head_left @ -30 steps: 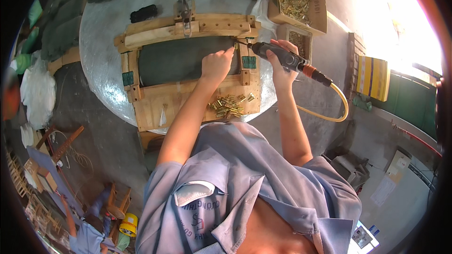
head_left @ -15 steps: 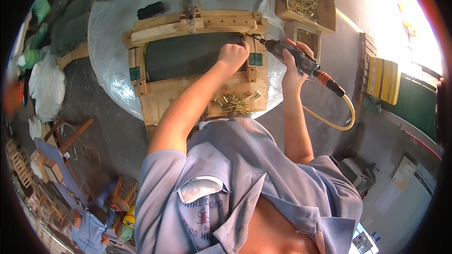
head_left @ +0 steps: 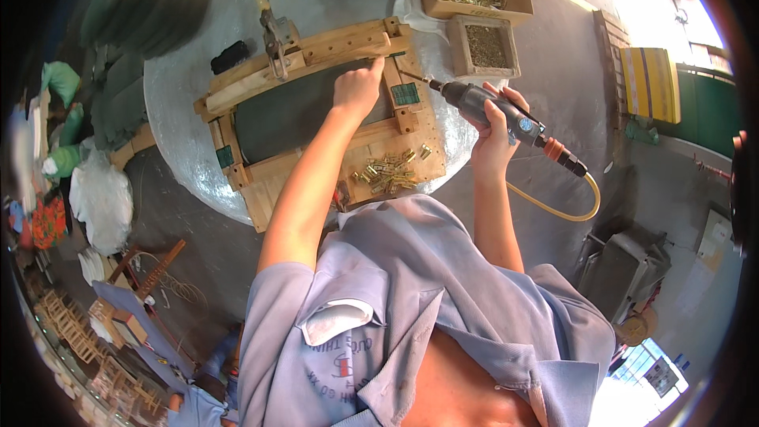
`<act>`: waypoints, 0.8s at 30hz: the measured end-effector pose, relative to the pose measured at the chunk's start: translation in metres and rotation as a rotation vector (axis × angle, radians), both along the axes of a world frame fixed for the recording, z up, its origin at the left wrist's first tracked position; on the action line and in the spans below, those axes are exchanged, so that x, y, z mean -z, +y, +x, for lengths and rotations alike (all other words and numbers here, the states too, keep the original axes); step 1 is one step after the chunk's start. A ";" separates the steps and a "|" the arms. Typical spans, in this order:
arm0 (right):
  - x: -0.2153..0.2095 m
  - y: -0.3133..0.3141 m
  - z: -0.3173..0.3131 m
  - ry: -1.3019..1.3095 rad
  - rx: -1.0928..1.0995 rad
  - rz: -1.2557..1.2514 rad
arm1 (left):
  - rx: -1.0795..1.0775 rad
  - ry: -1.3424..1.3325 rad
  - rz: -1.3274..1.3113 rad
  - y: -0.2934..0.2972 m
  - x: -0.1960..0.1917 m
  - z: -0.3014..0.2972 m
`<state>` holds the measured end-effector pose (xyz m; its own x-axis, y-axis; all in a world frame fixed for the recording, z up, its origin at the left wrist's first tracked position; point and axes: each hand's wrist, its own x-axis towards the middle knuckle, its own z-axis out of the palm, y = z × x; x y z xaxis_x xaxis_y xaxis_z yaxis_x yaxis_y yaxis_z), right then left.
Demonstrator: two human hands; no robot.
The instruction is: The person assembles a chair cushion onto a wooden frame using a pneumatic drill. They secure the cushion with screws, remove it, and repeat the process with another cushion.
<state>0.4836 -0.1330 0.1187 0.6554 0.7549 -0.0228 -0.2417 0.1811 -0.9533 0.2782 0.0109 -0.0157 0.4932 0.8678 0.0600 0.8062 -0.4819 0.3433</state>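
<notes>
The left hand (head_left: 357, 88) presses, fingers curled, on the dark panel in the wooden frame (head_left: 316, 122) lying on the desk (head_left: 182, 111). The right hand (head_left: 496, 130) is closed around an air screwdriver (head_left: 494, 115), its bit pointing at the frame's far right corner. A screw seems about to be driven there, though none is clearly visible at the tip; next the bit must meet it squarely.

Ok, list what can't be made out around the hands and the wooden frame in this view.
- Head view: where the left hand presses the wooden frame, its fingertips hide the contact spot.
- The driver tip of the air screwdriver in the right hand is too small to tell.
- The brass screws are too small to count.
- The yellow hose runs out of sight behind the arm.
</notes>
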 end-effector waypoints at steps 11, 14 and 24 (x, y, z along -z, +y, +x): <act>-0.037 -0.042 0.003 0.100 -0.103 0.045 | -0.578 -2.178 -1.290 -0.053 -0.047 -0.037; -0.043 -0.046 -0.001 0.069 -0.190 0.075 | -0.456 -2.258 -1.331 -0.065 -0.063 -0.038; -0.043 -0.045 -0.015 -0.107 -0.272 0.026 | -0.333 -1.969 -1.353 -0.077 -0.084 -0.030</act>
<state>0.4690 -0.1776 0.1621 0.4261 0.9029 0.0572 -0.1831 0.1480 -0.9719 0.2480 -0.0656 0.0681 0.4764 0.8125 -0.3359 -0.7321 0.5782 0.3601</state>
